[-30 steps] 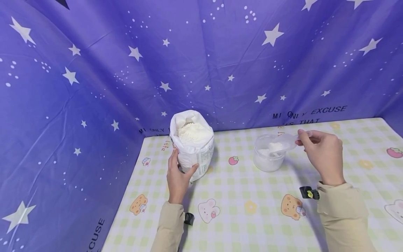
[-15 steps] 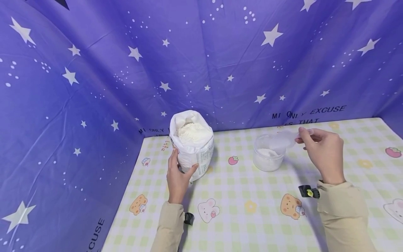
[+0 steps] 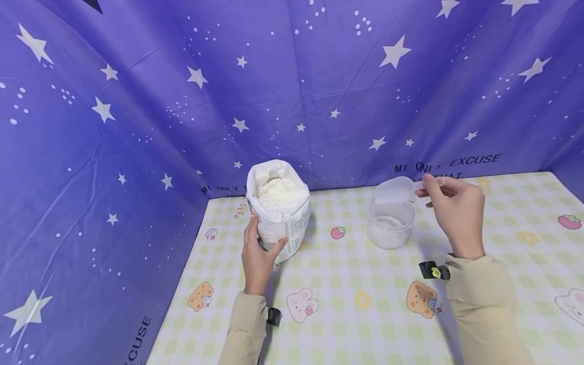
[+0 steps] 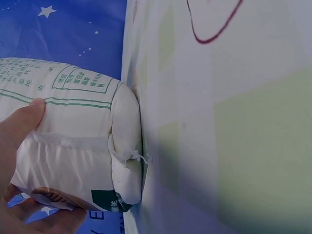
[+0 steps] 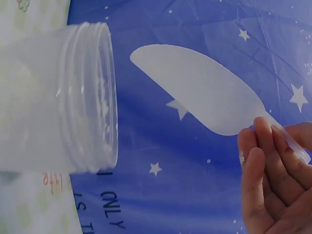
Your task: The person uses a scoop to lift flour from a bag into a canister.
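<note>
A white bag (image 3: 292, 230), open at the top and full of pale powder (image 3: 280, 193), stands on the left of the table. My left hand (image 3: 260, 256) grips its near side, thumb on the front and fingers round the left; the left wrist view shows the bag's (image 4: 73, 117) green print. To the right stands a clear plastic jar (image 3: 388, 234) with some white powder inside. Over its mouth, apart from the rim, hangs a translucent scoop (image 5: 195, 90). My right hand (image 3: 458, 213) pinches the scoop's handle (image 5: 287, 139) between thumb and fingers.
A checked tablecloth (image 3: 337, 274) with cartoon prints covers the table. Behind it and to the left hangs a blue curtain (image 3: 274, 91) with white stars, close behind the bag and jar.
The scoop has tipped its powder into the jar, then risen and turned upright above the rim. My right hand has shifted slightly left and up. My left hand and the bag stay put.
</note>
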The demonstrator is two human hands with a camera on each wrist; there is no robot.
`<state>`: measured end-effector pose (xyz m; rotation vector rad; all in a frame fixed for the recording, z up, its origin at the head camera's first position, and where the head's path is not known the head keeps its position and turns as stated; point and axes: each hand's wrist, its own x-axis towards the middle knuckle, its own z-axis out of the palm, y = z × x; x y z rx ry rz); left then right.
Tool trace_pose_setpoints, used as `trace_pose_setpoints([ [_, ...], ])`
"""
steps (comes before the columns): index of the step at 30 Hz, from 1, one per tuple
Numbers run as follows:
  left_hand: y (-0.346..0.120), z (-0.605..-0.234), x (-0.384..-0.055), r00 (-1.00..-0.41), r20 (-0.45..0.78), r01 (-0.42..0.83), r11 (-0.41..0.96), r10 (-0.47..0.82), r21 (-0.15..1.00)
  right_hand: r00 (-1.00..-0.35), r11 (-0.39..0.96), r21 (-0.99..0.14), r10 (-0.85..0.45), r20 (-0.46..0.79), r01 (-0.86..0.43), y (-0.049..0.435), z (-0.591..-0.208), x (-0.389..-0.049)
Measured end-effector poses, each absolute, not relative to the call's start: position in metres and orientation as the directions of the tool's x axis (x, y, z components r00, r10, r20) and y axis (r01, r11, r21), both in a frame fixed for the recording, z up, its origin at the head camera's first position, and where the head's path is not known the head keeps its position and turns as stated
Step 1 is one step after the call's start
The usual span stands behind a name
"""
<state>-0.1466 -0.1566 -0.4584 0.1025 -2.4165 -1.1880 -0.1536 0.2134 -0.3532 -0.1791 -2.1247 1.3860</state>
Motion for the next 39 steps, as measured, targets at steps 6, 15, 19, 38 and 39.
trace_pose_setpoints([
  [6, -0.157, -0.458, -0.147, -0.898, 0.360, 0.131, 0.627, -0.254, 0.768, -0.796, 0.433, -0.857, 0.394, 0.460, -0.280, 0.198, -0.350, -0.158],
  [15, -0.157, -0.458, -0.147, -0.896, 0.365, 0.135, 0.629, -0.251, 0.765, -0.807, 0.427, -0.849, 0.351, 0.474, -0.313, 0.176, -0.348, -0.164],
  [19, -0.157, -0.458, -0.148, -0.898, 0.361, 0.134, 0.628, -0.249, 0.767, -0.826, 0.415, -0.854, 0.326, 0.460, -0.313, 0.167, -0.346, -0.164],
  [38, -0.157, -0.458, -0.148, -0.901, 0.349, 0.119, 0.625, -0.259, 0.772, -0.843, 0.308, -0.855, 0.221, 0.490, -0.417, 0.118, -0.339, -0.171],
  [39, -0.157, -0.458, -0.148, -0.901, 0.349, 0.120, 0.625, -0.258, 0.772, -0.842, 0.314, -0.853, 0.220, 0.493, -0.418, 0.116, -0.340, -0.171],
])
